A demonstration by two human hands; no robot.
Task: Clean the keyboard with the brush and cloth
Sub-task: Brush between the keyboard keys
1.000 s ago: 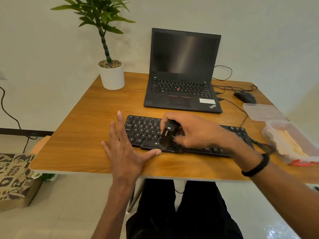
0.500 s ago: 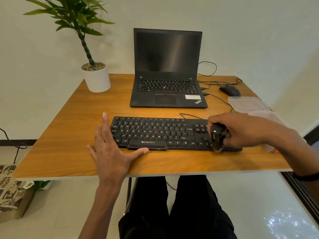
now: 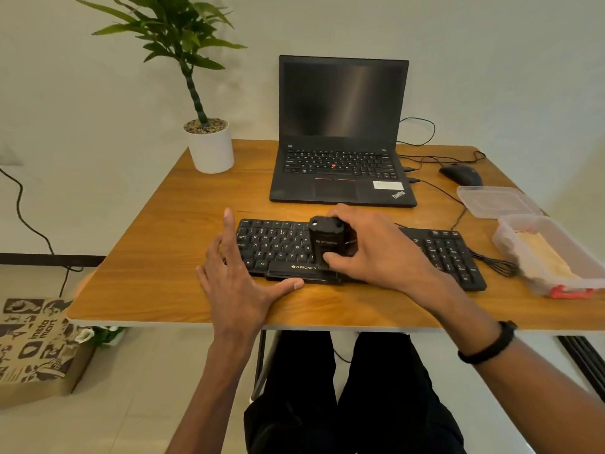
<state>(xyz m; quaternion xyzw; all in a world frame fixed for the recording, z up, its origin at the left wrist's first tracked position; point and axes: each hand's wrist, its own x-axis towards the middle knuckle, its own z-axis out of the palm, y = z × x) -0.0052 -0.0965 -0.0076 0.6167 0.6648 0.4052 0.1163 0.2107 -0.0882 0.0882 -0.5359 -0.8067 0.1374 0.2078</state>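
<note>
The keyboard (image 3: 360,253) is black, flat and wide, with white legends on its keys and the name ZEBRONICS printed on the long bar at its front edge. It lies on the wooden bench (image 3: 157,257), near the front edge, with its cable trailing off its right end. Its left end, letter rows and number block show; the middle is hidden.

Over that middle part the right hand (image 3: 370,247) has its grip clenched around the brush (image 3: 329,239), a squat black block with a small pale dot on top and faint print on its side. The bristles are not visible, so I cannot tell whether they touch the keys. The left hand (image 3: 239,283) lies flat and released at the keyboard's left end, fingers spread on the bench and thumb along the front edge of the keyboard.

Right of the keyboard stands 1 clear plastic box (image 3: 550,257), open, with a pale yellowish folded thing inside, possibly a cloth, and something red at its front corner. Its clear lid (image 3: 497,201) lies just behind it.

Behind the keyboard sits 1 open black laptop (image 3: 340,132) with a dark screen; a black mouse (image 3: 460,173) lies right of the laptop, and a white potted plant (image 3: 209,145) left of it.
</note>
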